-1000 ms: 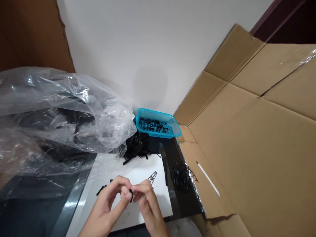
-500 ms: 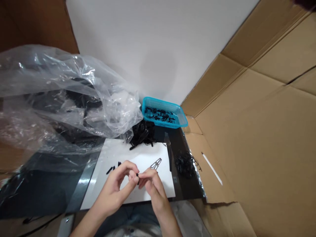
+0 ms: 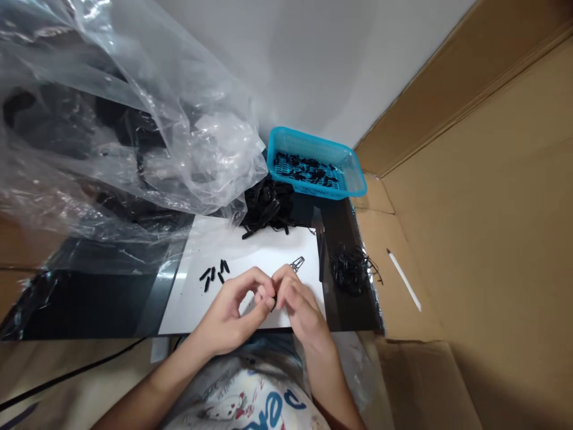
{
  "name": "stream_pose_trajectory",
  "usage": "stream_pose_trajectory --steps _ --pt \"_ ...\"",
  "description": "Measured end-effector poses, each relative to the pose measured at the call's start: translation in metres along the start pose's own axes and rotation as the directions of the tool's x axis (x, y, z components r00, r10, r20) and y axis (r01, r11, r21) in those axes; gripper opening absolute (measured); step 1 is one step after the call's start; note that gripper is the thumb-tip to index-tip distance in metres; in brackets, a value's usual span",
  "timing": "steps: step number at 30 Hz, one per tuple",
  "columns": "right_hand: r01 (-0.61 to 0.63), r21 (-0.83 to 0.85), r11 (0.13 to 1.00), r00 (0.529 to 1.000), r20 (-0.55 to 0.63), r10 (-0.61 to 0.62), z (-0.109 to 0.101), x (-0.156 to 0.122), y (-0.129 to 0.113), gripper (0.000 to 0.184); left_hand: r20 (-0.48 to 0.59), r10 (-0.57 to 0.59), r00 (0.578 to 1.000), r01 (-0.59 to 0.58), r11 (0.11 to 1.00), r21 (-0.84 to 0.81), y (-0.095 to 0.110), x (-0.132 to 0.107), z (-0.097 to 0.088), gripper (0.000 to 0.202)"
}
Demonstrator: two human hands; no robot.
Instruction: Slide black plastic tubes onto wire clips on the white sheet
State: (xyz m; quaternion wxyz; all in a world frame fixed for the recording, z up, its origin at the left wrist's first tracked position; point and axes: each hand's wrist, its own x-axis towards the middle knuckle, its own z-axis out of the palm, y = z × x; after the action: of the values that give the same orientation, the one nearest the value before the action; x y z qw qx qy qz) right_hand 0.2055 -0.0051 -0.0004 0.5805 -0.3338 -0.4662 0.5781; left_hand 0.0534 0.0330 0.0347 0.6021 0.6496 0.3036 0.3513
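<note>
On glass tabletop [image 3: 342, 239] | teal basket [image 3: 313, 142]: black pieces [image 3: 304, 169] | left hand [image 3: 228, 310], right hand [image 3: 302, 301] pinching black bit [image 3: 273, 303]

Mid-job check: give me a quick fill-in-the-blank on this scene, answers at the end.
The left hand and right hand pinch a small black piece above the ____ sheet.
The basket beside the plastic bag is ____.
Short black pieces lie on the sheet, to the ____ of the hands.
Answers: white; blue; left.

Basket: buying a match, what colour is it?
The basket is bright turquoise, as the head view shows.
</note>
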Motion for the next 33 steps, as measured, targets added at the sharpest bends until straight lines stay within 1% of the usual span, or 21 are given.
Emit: stream_pose_trajectory --steps 1,2,4,5,6,7,8,10,11,12,14,15,16,17,19,23,25,26,28,31,33 --pt "0.012 -0.012 1.0 1.0 -0.01 -0.012 -0.003 -0.001 0.0 0.038 -0.007 -0.002 1.0 0.002 1.0 -0.002 0.0 0.003 -0.001 0.01" --pt "0.037 -0.024 0.999 0.998 -0.044 -0.038 -0.005 -0.001 0.0 0.036 -0.014 -0.001 1.0 0.001 1.0 -0.008 -0.001 0.005 -0.003 0.01" --pt "0.102 -0.069 0.992 0.982 -0.153 -0.112 -0.01 -0.001 -0.002 0.032 -0.021 0.004 1.0 -0.004 0.999 -0.031 -0.003 0.01 -0.005 0.006" --pt "0.116 -0.114 0.987 0.972 -0.189 -0.137 -0.013 0.0 -0.003 0.029 -0.016 0.006 1.0 -0.006 0.999 -0.047 -0.005 0.012 -0.006 0.009" --pt "0.114 -0.179 0.977 0.969 -0.198 -0.149 -0.014 0.001 -0.005 0.025 -0.011 0.007 1.0 -0.008 0.999 -0.051 -0.006 0.013 -0.006 0.012" --pt "0.102 -0.26 0.96 0.972 -0.181 -0.152 -0.015 0.003 -0.008 0.022 -0.021 -0.003 1.0 0.002 0.999 -0.045 -0.008 0.015 -0.007 0.013" --pt "0.069 -0.349 0.935 0.981 -0.145 -0.127 -0.015 0.005 -0.01 0.02 -0.028 -0.017 0.999 0.016 0.999 -0.029 -0.011 0.015 -0.007 0.013" --pt "0.056 -0.483 0.874 0.99 -0.088 -0.112 -0.012 0.009 -0.014 0.026 -0.083 -0.033 0.996 0.033 0.999 -0.011 -0.016 0.015 -0.008 0.017" --pt "0.023 -0.514 0.857 0.995 -0.07 -0.069 -0.009 0.011 -0.014 0.03 -0.107 -0.032 0.994 0.033 0.999 0.003 -0.018 0.014 -0.009 0.018" --pt "-0.033 -0.51 0.86 0.998 -0.056 0.005 -0.006 0.013 -0.013 0.034 -0.119 -0.036 0.992 0.038 0.999 0.013 -0.02 0.012 -0.01 0.019" --pt "-0.165 -0.415 0.895 0.985 -0.03 0.168 0.001 0.015 -0.008 0.038 -0.156 -0.051 0.986 0.051 0.999 -0.004 -0.021 0.008 -0.013 0.02" --pt "-0.208 -0.349 0.914 0.977 -0.021 0.214 0.005 0.015 -0.004 0.039 -0.192 -0.051 0.98 0.05 0.999 -0.007 -0.02 0.005 -0.015 0.021" --pt "-0.226 -0.299 0.927 0.973 -0.021 0.23 0.008 0.016 0.0 0.041 -0.212 -0.035 0.977 0.038 0.999 0.008 -0.018 0.002 -0.016 0.022" --pt "-0.221 -0.272 0.936 0.975 -0.029 0.222 0.011 0.016 0.004 0.042 -0.225 -0.01 0.974 0.02 0.999 0.038 -0.016 -0.001 -0.018 0.023" --pt "-0.183 -0.294 0.938 0.983 -0.056 0.175 0.016 0.018 0.01 0.043 -0.244 0.032 0.969 -0.007 0.995 0.103 -0.011 -0.006 -0.02 0.025" --pt "-0.084 -0.454 0.887 0.996 -0.062 0.063 0.025 0.023 0.013 0.039 -0.346 0.052 0.937 -0.008 0.992 0.128 -0.005 -0.013 -0.024 0.024" --pt "-0.031 -0.535 0.844 0.999 -0.053 0.003 0.028 0.024 0.013 0.036 -0.348 0.072 0.935 -0.023 0.989 0.145 -0.006 -0.016 -0.027 0.025" --pt "-0.018 -0.551 0.834 0.999 -0.038 -0.004 0.029 0.025 0.013 0.035 -0.344 0.073 0.936 -0.023 0.989 0.147 -0.007 -0.017 -0.029 0.026" --pt "-0.043 -0.513 0.857 0.998 0.014 0.058 0.031 0.026 0.013 0.036 -0.342 0.053 0.938 -0.012 0.993 0.12 -0.008 -0.021 -0.032 0.028" --pt "-0.13 -0.406 0.905 0.977 0.105 0.188 0.031 0.029 0.016 0.037 -0.356 0.018 0.934 -0.002 0.999 0.047 -0.007 -0.027 -0.035 0.03" --pt "-0.148 -0.403 0.903 0.97 0.12 0.213 0.032 0.031 0.019 0.034 -0.338 0.013 0.941 -0.008 1.0 0.017 -0.007 -0.03 -0.036 0.032"
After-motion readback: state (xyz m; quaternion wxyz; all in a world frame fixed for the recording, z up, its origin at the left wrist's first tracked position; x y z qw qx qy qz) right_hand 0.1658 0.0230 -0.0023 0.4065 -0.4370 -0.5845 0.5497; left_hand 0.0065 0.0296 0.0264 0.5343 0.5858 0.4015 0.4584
